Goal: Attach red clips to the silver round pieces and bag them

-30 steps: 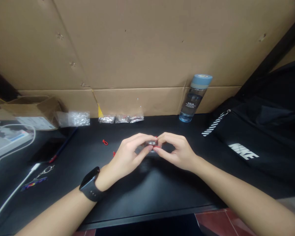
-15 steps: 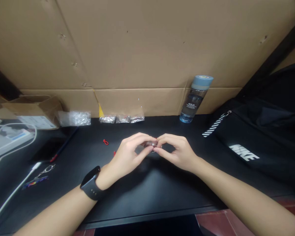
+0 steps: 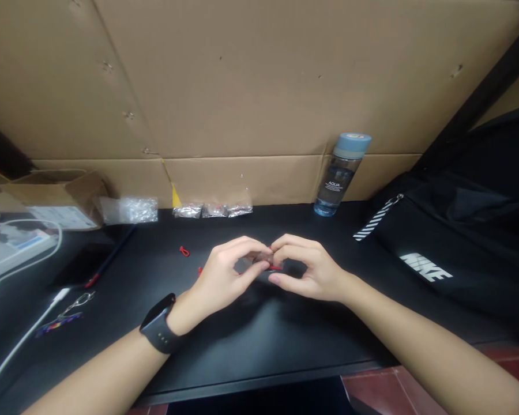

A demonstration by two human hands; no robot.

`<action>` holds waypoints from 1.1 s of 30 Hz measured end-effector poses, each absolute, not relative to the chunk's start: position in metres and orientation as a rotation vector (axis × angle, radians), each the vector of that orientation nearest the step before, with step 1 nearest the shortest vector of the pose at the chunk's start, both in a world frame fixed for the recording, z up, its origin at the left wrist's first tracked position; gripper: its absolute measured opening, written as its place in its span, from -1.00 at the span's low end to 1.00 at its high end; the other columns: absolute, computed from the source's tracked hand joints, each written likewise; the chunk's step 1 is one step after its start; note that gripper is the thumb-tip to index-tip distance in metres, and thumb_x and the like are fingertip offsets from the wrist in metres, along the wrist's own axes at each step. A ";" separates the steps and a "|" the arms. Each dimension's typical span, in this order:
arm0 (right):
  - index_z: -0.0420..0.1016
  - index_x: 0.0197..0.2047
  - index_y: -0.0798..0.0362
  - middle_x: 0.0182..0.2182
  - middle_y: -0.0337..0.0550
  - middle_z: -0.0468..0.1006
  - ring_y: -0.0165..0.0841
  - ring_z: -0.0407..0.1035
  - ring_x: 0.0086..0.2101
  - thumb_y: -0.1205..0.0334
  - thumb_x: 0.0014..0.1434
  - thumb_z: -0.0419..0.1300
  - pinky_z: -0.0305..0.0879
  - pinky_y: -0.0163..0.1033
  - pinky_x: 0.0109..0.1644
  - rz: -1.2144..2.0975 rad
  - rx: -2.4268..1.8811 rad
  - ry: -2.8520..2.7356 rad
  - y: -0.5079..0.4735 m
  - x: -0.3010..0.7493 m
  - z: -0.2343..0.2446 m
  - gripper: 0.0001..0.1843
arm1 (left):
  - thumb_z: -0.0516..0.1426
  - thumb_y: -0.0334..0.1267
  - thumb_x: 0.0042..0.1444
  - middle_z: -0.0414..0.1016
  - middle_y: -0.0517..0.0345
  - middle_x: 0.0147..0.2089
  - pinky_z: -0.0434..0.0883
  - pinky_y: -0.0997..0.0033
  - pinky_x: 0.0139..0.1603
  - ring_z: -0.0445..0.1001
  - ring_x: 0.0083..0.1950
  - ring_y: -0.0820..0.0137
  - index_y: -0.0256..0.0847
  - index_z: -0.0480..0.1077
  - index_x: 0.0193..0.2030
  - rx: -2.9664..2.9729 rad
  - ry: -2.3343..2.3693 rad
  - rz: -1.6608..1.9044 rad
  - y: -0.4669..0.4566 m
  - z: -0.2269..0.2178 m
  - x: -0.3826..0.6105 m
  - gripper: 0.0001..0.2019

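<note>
Over the middle of the black desk, my left hand (image 3: 233, 262) pinches a small clear plastic bag (image 3: 264, 259) between thumb and fingers. Something red shows at the bag, its shape partly hidden by the fingers. My right hand (image 3: 307, 268) is at the bag's right side, its curled fingertips touching or very near it. The right thumb stands apart, below the fingers. To the left lies a red looped cord piece (image 3: 184, 251). Another red piece (image 3: 200, 271) is partly covered by my left hand.
Several small filled clear packets (image 3: 214, 211) line the cardboard wall, beside a larger clear bag (image 3: 138, 210). A cardboard box (image 3: 60, 196), cable (image 3: 26, 340), phone (image 3: 84, 265) and keyring (image 3: 75, 302) lie left. A water bottle (image 3: 339, 176) and black bag (image 3: 441, 248) stand right.
My right thumb has come away from its fingers, opening a gap. More of the red part now shows at the plastic bag. My left hand keeps its pinch.
</note>
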State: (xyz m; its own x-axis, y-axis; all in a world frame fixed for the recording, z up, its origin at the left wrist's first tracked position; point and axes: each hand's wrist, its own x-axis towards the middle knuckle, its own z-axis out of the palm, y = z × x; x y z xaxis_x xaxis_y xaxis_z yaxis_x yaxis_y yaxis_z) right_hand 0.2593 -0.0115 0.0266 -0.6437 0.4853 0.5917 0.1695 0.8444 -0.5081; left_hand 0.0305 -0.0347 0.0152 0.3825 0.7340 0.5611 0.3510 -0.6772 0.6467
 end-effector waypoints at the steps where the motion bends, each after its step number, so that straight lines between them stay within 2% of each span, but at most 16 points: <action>1: 0.54 -0.16 0.02 -0.15 -0.03 0.57 -0.29 0.50 -0.20 0.21 0.27 0.35 0.49 -0.18 -0.10 0.528 -0.464 -2.269 -0.011 0.260 0.027 -0.89 | 0.25 -0.32 0.30 0.63 0.08 -0.10 0.53 0.39 -0.06 0.60 -0.14 0.38 -0.16 0.57 -0.04 2.205 0.941 1.226 -0.034 0.015 0.030 -0.87; 4: 0.57 -0.11 0.01 -0.12 -0.02 0.56 -0.28 0.51 -0.17 0.23 0.28 0.33 0.51 -0.17 -0.07 0.531 -0.457 -2.304 -0.010 0.263 0.029 -0.88 | 0.25 -0.32 0.30 0.63 0.07 -0.10 0.54 0.39 -0.07 0.61 -0.13 0.38 -0.16 0.58 -0.03 2.171 0.948 1.230 -0.033 0.014 0.029 -0.86; 8: 0.57 -0.16 0.01 -0.13 -0.05 0.56 -0.30 0.51 -0.19 0.27 0.24 0.33 0.50 -0.19 -0.07 0.579 -0.482 -2.374 -0.009 0.267 0.034 -0.92 | 0.26 -0.32 0.29 0.63 0.06 -0.11 0.53 0.38 -0.07 0.60 -0.12 0.36 -0.17 0.59 -0.07 2.189 0.936 1.213 -0.033 0.014 0.031 -0.89; 13: 0.54 -0.16 0.00 -0.18 -0.11 0.61 -0.31 0.52 -0.22 0.42 0.19 0.25 0.49 -0.23 -0.09 0.602 -0.485 -2.460 -0.008 0.273 0.039 -0.83 | 0.26 -0.28 0.30 0.63 0.06 -0.12 0.55 0.38 -0.11 0.61 -0.18 0.37 -0.16 0.58 -0.02 2.145 0.963 1.219 -0.034 0.012 0.032 -0.85; 19: 0.56 -0.15 0.02 -0.22 -0.09 0.66 -0.31 0.55 -0.24 0.37 0.35 0.20 0.49 -0.22 -0.11 0.503 -0.524 -2.439 -0.002 0.277 0.036 -0.89 | 0.30 -0.22 0.26 0.66 0.04 -0.11 0.61 0.35 -0.07 0.64 -0.15 0.34 -0.18 0.59 -0.07 2.096 0.993 1.251 -0.034 0.014 0.029 -0.85; 26: 0.57 -0.16 0.03 -0.22 -0.08 0.69 -0.29 0.59 -0.24 0.35 0.34 0.24 0.54 -0.19 -0.12 0.553 -0.484 -2.316 -0.006 0.273 0.036 -0.93 | 0.43 -0.14 0.09 0.70 0.06 -0.23 0.65 0.34 -0.17 0.69 -0.26 0.31 -0.21 0.59 -0.10 1.784 0.892 1.104 -0.029 0.012 0.021 -0.71; 31: 0.57 -0.20 0.04 -0.25 -0.07 0.70 -0.29 0.61 -0.27 0.36 0.29 0.28 0.55 -0.19 -0.17 0.531 -0.482 -2.120 -0.008 0.270 0.032 -0.95 | 0.19 -0.01 0.36 0.68 -0.10 -0.03 0.64 0.24 -0.03 0.69 -0.09 0.26 -0.23 0.57 0.04 1.539 0.728 1.011 -0.027 0.015 0.020 -0.66; 33: 0.55 -0.23 0.04 -0.25 -0.06 0.70 -0.29 0.61 -0.27 0.38 0.27 0.29 0.55 -0.20 -0.17 0.493 -0.468 -2.078 -0.009 0.267 0.029 -0.94 | 0.19 -0.03 0.37 0.66 -0.09 0.03 0.62 0.25 -0.01 0.67 -0.03 0.25 -0.20 0.53 0.10 1.451 0.708 1.006 -0.027 0.015 0.024 -0.67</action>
State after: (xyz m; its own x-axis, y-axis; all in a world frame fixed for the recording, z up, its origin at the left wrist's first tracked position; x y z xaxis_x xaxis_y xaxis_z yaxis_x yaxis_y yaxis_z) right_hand 0.2673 -0.0093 0.0290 -0.5050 0.5049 0.7000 0.1363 0.8475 -0.5129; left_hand 0.0237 -0.0273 0.0154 0.4455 0.8764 0.1828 -0.1234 -0.1421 0.9821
